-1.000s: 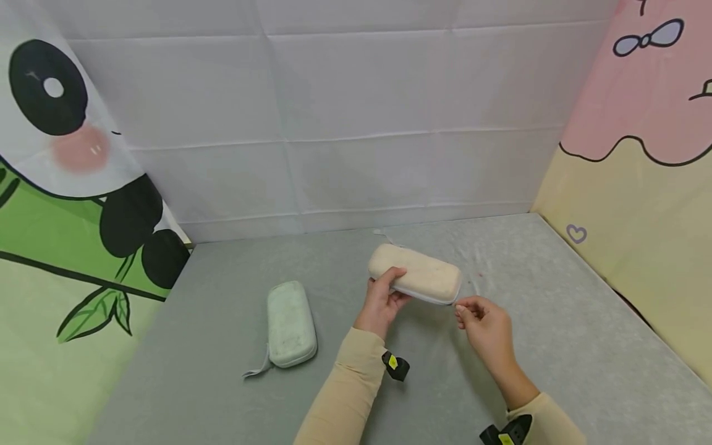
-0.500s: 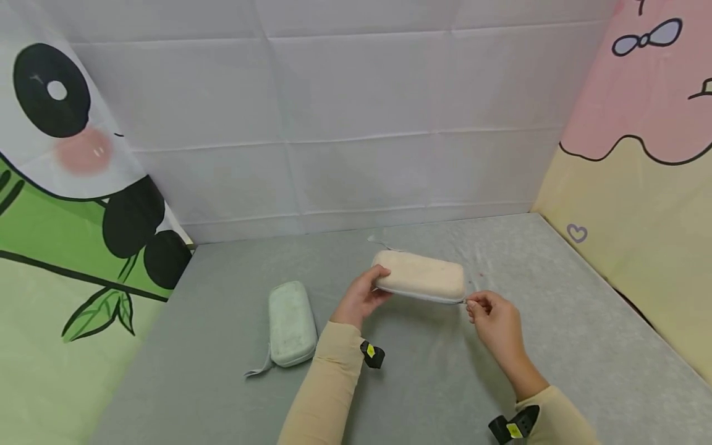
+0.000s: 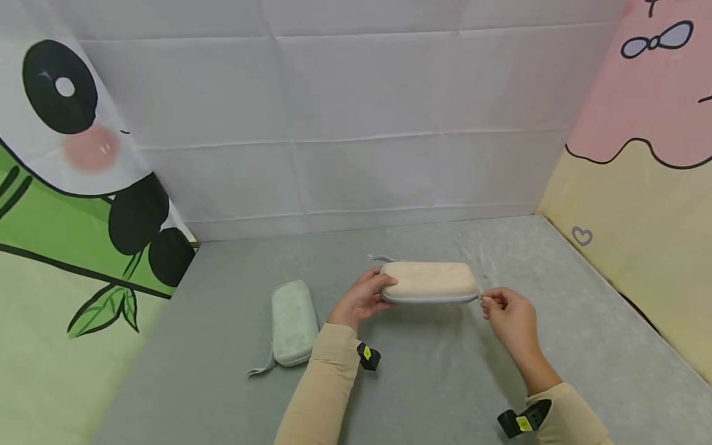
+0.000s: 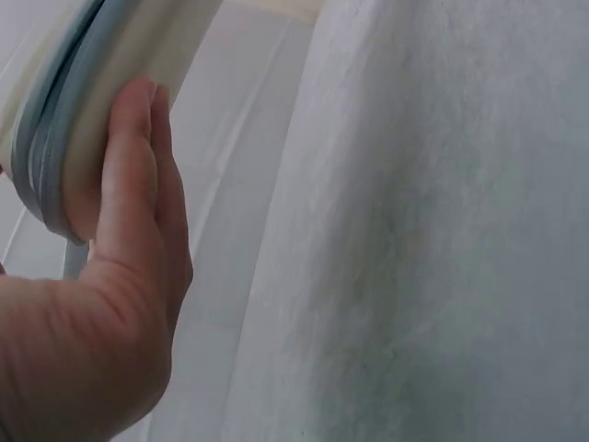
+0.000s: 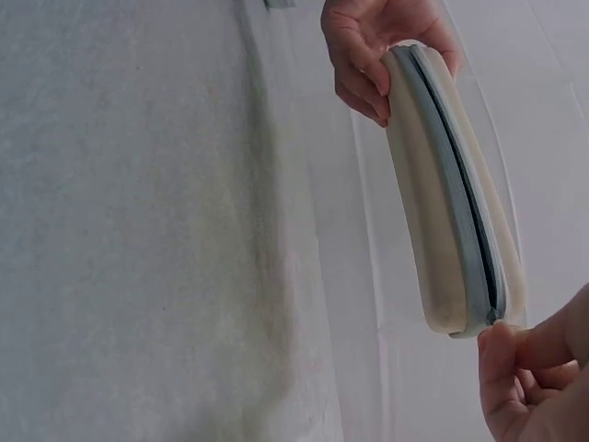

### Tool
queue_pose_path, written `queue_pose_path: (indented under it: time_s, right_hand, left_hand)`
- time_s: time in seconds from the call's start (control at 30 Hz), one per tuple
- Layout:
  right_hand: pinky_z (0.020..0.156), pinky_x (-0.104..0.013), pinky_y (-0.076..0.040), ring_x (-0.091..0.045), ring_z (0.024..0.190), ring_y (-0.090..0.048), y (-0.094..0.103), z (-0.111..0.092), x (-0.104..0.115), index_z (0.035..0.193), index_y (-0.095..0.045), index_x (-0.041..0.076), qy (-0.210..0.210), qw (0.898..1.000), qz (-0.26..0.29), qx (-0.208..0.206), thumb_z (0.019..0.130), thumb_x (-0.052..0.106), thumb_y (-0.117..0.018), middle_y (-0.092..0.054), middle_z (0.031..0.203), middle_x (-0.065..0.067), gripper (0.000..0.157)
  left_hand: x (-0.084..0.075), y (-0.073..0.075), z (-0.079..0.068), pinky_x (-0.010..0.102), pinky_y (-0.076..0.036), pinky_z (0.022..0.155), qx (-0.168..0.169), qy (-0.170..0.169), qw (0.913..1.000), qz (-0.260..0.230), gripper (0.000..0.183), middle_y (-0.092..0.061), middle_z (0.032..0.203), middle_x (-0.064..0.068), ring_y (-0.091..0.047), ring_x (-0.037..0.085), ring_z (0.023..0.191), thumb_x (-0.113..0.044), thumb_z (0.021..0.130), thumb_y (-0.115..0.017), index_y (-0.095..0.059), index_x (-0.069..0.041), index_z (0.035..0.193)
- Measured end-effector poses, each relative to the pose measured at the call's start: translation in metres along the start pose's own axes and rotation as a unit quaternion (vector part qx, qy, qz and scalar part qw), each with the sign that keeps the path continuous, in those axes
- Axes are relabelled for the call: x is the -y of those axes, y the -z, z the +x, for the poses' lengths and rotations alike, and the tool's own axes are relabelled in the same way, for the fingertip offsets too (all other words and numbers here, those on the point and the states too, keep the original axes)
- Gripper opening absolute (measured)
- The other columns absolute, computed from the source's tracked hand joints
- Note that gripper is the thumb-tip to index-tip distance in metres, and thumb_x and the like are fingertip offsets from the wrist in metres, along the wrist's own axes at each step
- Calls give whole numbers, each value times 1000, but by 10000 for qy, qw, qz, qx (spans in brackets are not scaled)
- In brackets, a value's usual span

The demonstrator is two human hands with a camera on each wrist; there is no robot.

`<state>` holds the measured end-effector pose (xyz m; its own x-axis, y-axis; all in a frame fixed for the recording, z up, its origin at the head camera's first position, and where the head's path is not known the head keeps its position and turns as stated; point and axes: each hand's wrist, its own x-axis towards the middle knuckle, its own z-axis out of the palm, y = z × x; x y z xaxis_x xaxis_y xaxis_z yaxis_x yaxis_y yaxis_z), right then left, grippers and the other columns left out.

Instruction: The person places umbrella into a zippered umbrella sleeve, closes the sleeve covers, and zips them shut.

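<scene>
A cream zippered pencil case (image 3: 429, 281) is held level above the grey table. My left hand (image 3: 361, 300) grips its left end, thumb on top and fingers underneath. At the right end, my right hand (image 3: 512, 318) pinches the zipper pull (image 5: 495, 318) between thumb and forefinger. The right wrist view shows a dark gap along the blue-grey zipper (image 5: 451, 175), so the zip is parted on that side. A small strap (image 3: 380, 257) sticks out behind the case's left end. What is inside the case cannot be seen.
A pale green zippered case (image 3: 293, 321) lies on the grey tabletop (image 3: 211, 346) left of my left forearm, its strap (image 3: 261, 369) trailing toward me. A white cloth backdrop (image 3: 356, 123) hangs behind the table, with printed cloths at both sides.
The cream case has gone from tilted to level and shifted slightly right. My left hand has moved left to its end. My right hand has moved right, still pinching the pull.
</scene>
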<state>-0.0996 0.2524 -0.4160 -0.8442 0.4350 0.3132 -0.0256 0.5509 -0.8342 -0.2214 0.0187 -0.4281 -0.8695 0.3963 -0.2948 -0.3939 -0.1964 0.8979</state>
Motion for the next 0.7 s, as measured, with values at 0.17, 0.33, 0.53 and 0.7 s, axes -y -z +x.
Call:
queue_pose_path:
  time_s: [0.17,0.33,0.53,0.7]
  right_hand:
    - [49,-19,-48,-14,56,-60,0,0,2,84,-65,-9,-272,9994,220,84,85,-5,-59,-65,71,-16,7]
    - [54,-22,-50,-8,57,-59,-2,-2,5,89,-63,-12,-655,9952,685,256,87,-4,-58,-65,74,-17,9]
    - [55,-23,-51,-9,59,-60,-5,-3,6,88,-63,-11,-653,9940,872,127,88,-3,-59,-64,75,-17,9]
    - [53,-22,-50,-12,59,-60,-6,-4,6,88,-62,-13,-634,9920,1093,3,86,-5,-60,-63,71,-15,8]
  left_hand:
    - [2,-4,1,40,-52,71,-221,-3,9996,-167,61,-50,117,18,-59,26,86,-6,80,-65,-40,-9,136]
    - [4,-7,0,37,-52,67,-331,42,9989,-339,60,-53,116,18,-60,25,85,-6,80,-65,-41,-8,136]
    - [5,-10,-2,37,-52,69,-329,12,9984,-463,59,-52,116,19,-61,26,84,-6,81,-65,-42,-7,135]
    - [6,-14,-1,40,-51,73,-394,60,9975,-582,59,-54,115,19,-61,26,85,-4,79,-66,-43,-6,134]
